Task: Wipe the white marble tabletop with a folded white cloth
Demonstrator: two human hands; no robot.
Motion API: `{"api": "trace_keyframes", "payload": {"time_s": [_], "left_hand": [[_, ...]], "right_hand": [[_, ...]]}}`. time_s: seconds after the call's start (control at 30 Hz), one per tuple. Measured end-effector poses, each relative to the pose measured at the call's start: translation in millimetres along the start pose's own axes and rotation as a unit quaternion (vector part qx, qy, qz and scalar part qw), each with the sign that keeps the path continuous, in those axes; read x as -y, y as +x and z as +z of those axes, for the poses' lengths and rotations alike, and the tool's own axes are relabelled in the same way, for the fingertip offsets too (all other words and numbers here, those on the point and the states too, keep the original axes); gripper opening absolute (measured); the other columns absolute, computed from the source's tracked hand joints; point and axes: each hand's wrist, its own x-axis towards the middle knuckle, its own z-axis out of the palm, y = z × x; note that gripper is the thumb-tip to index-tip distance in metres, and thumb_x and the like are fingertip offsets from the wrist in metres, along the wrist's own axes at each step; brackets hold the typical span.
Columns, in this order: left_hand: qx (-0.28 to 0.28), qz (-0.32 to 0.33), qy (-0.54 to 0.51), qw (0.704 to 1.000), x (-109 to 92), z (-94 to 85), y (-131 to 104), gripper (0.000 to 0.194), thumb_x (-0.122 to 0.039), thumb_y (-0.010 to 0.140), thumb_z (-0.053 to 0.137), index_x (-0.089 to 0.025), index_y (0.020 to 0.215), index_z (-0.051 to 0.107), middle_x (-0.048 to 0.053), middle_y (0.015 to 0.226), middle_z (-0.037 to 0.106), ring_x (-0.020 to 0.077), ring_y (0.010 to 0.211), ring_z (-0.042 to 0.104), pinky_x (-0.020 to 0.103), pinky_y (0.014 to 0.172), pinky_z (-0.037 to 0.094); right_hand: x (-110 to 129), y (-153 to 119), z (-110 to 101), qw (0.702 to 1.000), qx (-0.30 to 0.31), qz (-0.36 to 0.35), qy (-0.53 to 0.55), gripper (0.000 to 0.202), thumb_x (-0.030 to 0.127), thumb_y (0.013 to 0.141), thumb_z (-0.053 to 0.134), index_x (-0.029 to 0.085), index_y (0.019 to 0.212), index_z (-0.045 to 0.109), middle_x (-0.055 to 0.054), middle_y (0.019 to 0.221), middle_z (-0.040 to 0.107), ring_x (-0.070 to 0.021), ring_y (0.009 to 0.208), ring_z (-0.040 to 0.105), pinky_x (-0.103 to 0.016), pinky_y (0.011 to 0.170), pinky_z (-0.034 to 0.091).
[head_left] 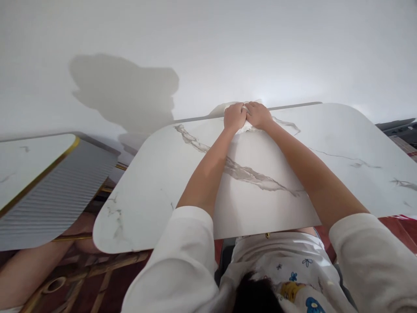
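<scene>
A white tabletop (260, 152) with grey marble veins and rounded corners stretches in front of me, its far edge close to the wall. Near that far edge, my left hand (235, 116) and my right hand (259, 114) press side by side on a crumpled white cloth (248, 128). Fingers of both hands are curled over it, and the two hands touch or nearly touch. Most of the cloth is hidden under them; whether it is fabric or tissue paper, I cannot tell.
A white wall (208, 48) rises behind the table. To the left stands a marble-topped cabinet (65, 191) with ribbed grey sides and gold trim. Another person's arm (39, 265) is below it, near a bamboo frame (100, 269). A dark object (395, 125) lies at far right.
</scene>
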Motion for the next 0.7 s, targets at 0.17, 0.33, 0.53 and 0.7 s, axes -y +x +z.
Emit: {"api": "trace_keyframes", "payload": {"time_s": [0.17, 0.33, 0.53, 0.7], "left_hand": [[-0.004, 0.015, 0.016, 1.000, -7, -7.0, -21, 0.042, -0.019, 0.094, 0.032, -0.021, 0.126, 0.059, 0.009, 0.133, 0.062, 0.0257, 0.127, 0.052, 0.041, 0.111, 0.036], [0.015, 0.016, 0.039, 0.999, -20, -20.7, -49, 0.043, -0.019, 0.096, 0.030, -0.018, 0.131, 0.054, 0.010, 0.137, 0.058, 0.0250, 0.132, 0.047, 0.040, 0.113, 0.033], [0.021, 0.026, 0.039, 0.999, -37, -38.5, -90, 0.042, -0.017, 0.093, 0.030, -0.019, 0.126, 0.057, 0.010, 0.133, 0.061, 0.0258, 0.128, 0.050, 0.041, 0.110, 0.036], [0.032, 0.037, 0.053, 0.997, -55, -56.3, -132, 0.041, -0.017, 0.093, 0.031, -0.019, 0.126, 0.056, 0.010, 0.132, 0.060, 0.0268, 0.127, 0.050, 0.042, 0.108, 0.038]], "right_hand": [[7, -17, 0, 1.000, -0.022, -0.018, 0.001, 0.051, 0.029, 0.098, 0.025, 0.005, 0.135, 0.050, -0.020, 0.138, 0.055, -0.0325, 0.129, 0.046, -0.047, 0.108, 0.033], [19, -42, -10, 1.000, -0.012, -0.024, 0.001, 0.052, 0.027, 0.096, 0.026, 0.005, 0.138, 0.048, -0.020, 0.143, 0.051, -0.0317, 0.133, 0.042, -0.046, 0.111, 0.031], [42, -80, -27, 1.000, 0.005, -0.008, -0.015, 0.052, 0.025, 0.096, 0.027, 0.003, 0.139, 0.046, -0.021, 0.146, 0.048, -0.0321, 0.136, 0.040, -0.048, 0.112, 0.030], [66, -124, -46, 1.000, 0.008, -0.010, -0.021, 0.051, 0.025, 0.096, 0.028, 0.002, 0.136, 0.049, -0.022, 0.146, 0.048, -0.0335, 0.136, 0.040, -0.051, 0.111, 0.032]]}}
